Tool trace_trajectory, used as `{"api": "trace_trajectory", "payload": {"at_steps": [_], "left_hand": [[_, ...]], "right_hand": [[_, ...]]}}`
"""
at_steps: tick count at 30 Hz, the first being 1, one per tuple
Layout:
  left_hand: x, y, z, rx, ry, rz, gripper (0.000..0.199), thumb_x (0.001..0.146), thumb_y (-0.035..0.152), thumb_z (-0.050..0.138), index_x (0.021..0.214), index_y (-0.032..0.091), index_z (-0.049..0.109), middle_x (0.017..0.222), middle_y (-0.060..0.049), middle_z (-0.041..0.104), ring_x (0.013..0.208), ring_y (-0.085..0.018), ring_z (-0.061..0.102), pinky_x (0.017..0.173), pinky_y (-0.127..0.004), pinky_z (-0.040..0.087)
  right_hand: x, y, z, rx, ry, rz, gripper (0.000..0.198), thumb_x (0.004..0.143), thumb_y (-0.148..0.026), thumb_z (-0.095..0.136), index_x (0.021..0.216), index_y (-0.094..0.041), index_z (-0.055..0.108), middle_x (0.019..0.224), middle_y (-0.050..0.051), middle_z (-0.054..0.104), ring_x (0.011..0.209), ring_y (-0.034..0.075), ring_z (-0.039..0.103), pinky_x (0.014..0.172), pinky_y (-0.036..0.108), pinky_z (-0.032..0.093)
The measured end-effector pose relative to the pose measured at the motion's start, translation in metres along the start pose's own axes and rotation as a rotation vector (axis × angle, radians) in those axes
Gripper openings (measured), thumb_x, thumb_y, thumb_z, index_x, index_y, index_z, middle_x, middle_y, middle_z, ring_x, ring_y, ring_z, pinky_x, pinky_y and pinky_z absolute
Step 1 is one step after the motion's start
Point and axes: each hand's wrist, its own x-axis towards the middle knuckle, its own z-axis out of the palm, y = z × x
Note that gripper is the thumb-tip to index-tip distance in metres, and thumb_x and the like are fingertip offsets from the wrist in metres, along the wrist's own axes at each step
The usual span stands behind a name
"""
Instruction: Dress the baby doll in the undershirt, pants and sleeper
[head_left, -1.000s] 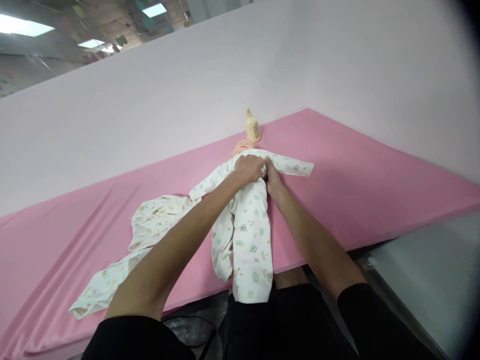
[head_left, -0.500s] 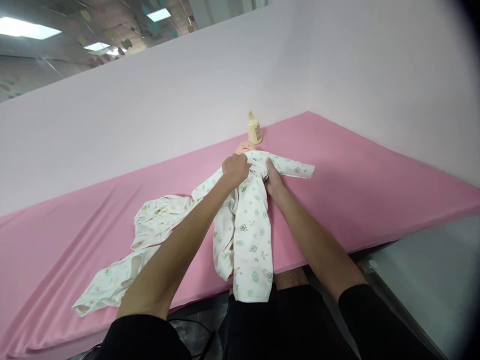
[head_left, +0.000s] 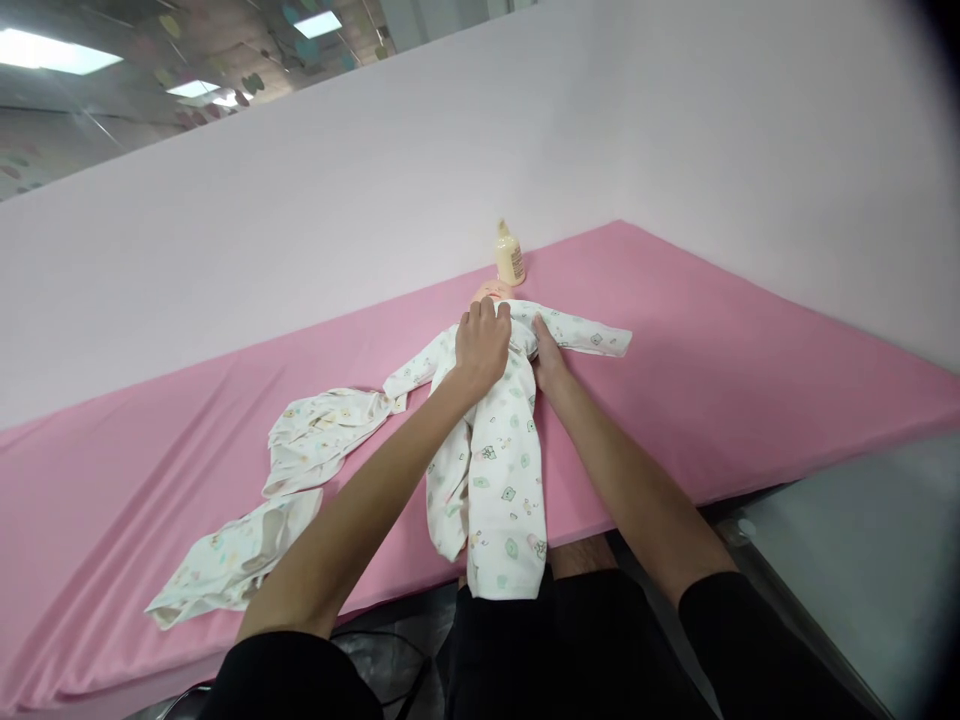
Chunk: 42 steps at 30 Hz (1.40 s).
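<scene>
A baby doll (head_left: pixel 493 291) lies face up, its head showing above the collar of a white long-sleeved romper (head_left: pixel 506 480) printed with small green pictures. The romper's legs stretch toward me, one hanging over the near edge. My left hand (head_left: pixel 484 345) is closed on the romper's chest just below the doll's chin, fingers curled over the cloth. At the doll's side, my right hand (head_left: pixel 550 360) grips the romper below the outstretched sleeve, thumb on top. Its other fingers are hidden under the cloth.
A pale yellow pump bottle (head_left: pixel 510 258) stands behind the doll's head, near the white wall (head_left: pixel 337 210). Two crumpled printed baby garments, one a top (head_left: pixel 319 435) and one lower piece (head_left: pixel 232 560), lie to the left on the pink covered table (head_left: pixel 712 370).
My left hand has shifted slightly right and turned, its knuckles now over the middle of the collar. More of the left sleeve shows. The right hand stays almost still.
</scene>
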Motion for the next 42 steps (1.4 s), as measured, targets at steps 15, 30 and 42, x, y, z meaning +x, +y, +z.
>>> {"api": "trace_trajectory", "payload": {"at_steps": [15, 30, 42], "left_hand": [[-0.009, -0.020, -0.017, 0.029, -0.178, 0.171, 0.026, 0.100, 0.022, 0.043, 0.096, 0.013, 0.067, 0.103, -0.012, 0.066, 0.092, -0.024, 0.063, 0.070, -0.032, 0.042], [-0.005, -0.028, -0.023, 0.224, -0.268, 0.081, 0.030, 0.083, -0.006, 0.046, 0.099, 0.007, 0.069, 0.102, -0.018, 0.068, 0.101, -0.029, 0.065, 0.075, -0.033, 0.046], [-0.012, -0.006, 0.005, 0.136, -0.025, -0.110, 0.050, 0.090, -0.001, 0.040, 0.139, 0.003, 0.046, 0.123, -0.020, 0.061, 0.111, -0.029, 0.058, 0.087, -0.034, 0.048]], "right_hand": [[0.000, 0.002, -0.004, -0.030, -0.104, 0.003, 0.046, 0.100, -0.055, 0.042, 0.099, -0.019, 0.072, 0.101, 0.007, 0.078, 0.105, 0.025, 0.072, 0.089, 0.039, 0.061], [0.015, 0.006, -0.007, 0.019, -0.031, -0.050, 0.041, 0.102, -0.048, 0.043, 0.109, -0.018, 0.070, 0.106, 0.006, 0.078, 0.114, 0.023, 0.068, 0.102, 0.039, 0.055], [0.017, 0.008, -0.012, 0.020, -0.040, -0.046, 0.042, 0.100, -0.052, 0.045, 0.113, -0.020, 0.069, 0.106, 0.005, 0.078, 0.115, 0.021, 0.068, 0.103, 0.040, 0.055]]}}
